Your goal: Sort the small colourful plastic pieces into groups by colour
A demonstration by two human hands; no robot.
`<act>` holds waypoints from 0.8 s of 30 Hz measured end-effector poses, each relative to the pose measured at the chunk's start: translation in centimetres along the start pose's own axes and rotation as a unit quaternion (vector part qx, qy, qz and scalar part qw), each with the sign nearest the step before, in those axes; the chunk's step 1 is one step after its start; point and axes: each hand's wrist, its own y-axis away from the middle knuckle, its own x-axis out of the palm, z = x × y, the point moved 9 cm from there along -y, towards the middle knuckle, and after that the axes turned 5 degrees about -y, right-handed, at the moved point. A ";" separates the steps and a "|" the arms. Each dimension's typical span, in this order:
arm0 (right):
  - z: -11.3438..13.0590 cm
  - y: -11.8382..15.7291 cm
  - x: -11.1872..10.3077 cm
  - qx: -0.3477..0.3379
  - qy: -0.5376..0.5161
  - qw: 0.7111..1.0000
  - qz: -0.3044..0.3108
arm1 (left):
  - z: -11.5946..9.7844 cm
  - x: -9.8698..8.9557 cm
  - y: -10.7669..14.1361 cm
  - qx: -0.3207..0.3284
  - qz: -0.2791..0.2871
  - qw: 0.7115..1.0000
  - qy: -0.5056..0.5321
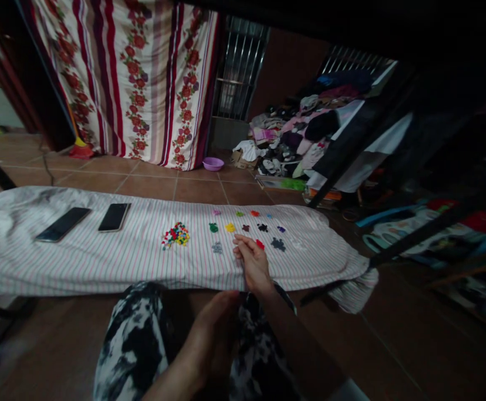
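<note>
We see the right hand (253, 262) at the centre of the frame, over the striped cloth (134, 262), its fingers bent toward the thumb; we cannot tell whether anything is pinched between them. The fingertips are near the yellow pieces (230, 228) and brown pieces (246, 228), and the hand partly hides the red pieces (260, 244). The left hand (222, 306) is lower in the frame, above the patterned trousers (132, 340), apart from the right; its fingers are too dark for us to say how they stand.

Left of centre on the cloth we find a mixed heap (176, 235) of small coloured pieces. Between it and the right hand lie the grey pieces (217, 247), with the dark green pieces (213, 227) just above. Right of the hand we see the dark grey pieces (278, 244) and black pieces (262, 228). Pink pieces (217, 212) and orange pieces (254, 213) lie in the farthest row. Two phones (114, 217) rest toward the left of the frame.
</note>
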 end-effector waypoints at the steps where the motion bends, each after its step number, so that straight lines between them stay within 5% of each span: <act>1: 0.6 0.1 0.8 -0.018 -0.023 1.000 -0.010 | 0.8 0.7 -0.6 -0.010 0.011 1.000 0.022; 4: 2.0 0.1 2.8 -0.053 -0.057 0.997 -0.014 | 2.8 3.4 -2.4 -0.016 0.052 0.995 0.088; 8: 2.9 -1.3 3.8 -0.092 -0.005 0.996 -0.021 | 2.5 3.5 -3.6 0.023 0.004 0.997 0.074; 16: -1.3 -6.1 7.5 -0.065 0.137 0.982 0.115 | -5.8 1.5 -4.0 -0.068 0.071 0.993 -0.067; 18: -2.0 -6.7 8.0 -0.096 0.209 0.962 0.146 | -10.0 -0.9 -4.8 -0.022 0.018 0.998 -0.057; 20: -3.0 -7.1 8.7 -0.121 0.272 0.937 0.182 | -15.1 -5.3 -5.5 0.079 -0.114 0.986 -0.087; 24: -5.8 -7.4 11.0 -0.143 0.350 0.891 0.249 | -22.0 -14.5 -5.2 0.224 -0.357 0.897 -0.135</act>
